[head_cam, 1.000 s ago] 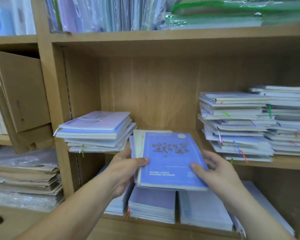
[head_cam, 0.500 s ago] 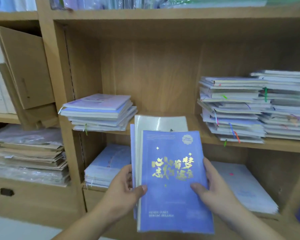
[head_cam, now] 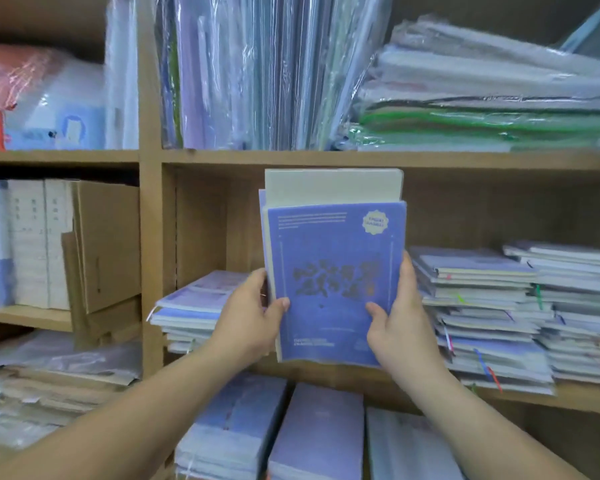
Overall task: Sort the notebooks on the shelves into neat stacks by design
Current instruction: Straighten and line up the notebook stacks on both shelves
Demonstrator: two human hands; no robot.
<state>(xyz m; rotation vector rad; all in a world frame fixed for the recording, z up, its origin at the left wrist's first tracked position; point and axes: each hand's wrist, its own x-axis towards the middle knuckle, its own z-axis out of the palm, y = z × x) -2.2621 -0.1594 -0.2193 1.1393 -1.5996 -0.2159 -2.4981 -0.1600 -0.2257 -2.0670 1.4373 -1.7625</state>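
**Both hands gripping a bundle of notebooks in front of the middle shelf**

On my feed the left hand (head_cam: pixel 253 320) grips the left edge of the bundle, thumb across the front cover. The right hand (head_cam: pixel 400 327) grips the right edge the same way. The hands sit apart, one at each side. The bundle stands upright and its front book is a blue notebook (head_cam: pixel 336 278) with a dark pattern in the middle. A cream notebook (head_cam: pixel 333 187) sticks up behind it.

Behind the bundle I see the middle shelf (head_cam: pixel 586 398). A low stack (head_cam: pixel 194 306) of pale blue notebooks lies at its left end. Two taller, ragged stacks (head_cam: pixel 482 317) with coloured ribbon markers lie at its right. On the shelf below, three blue piles (head_cam: pixel 317 434) lie side by side. Above, plastic-wrapped packs (head_cam: pixel 257 71) stand on end. In the bay to the left a cardboard box (head_cam: pixel 104 244) leans.
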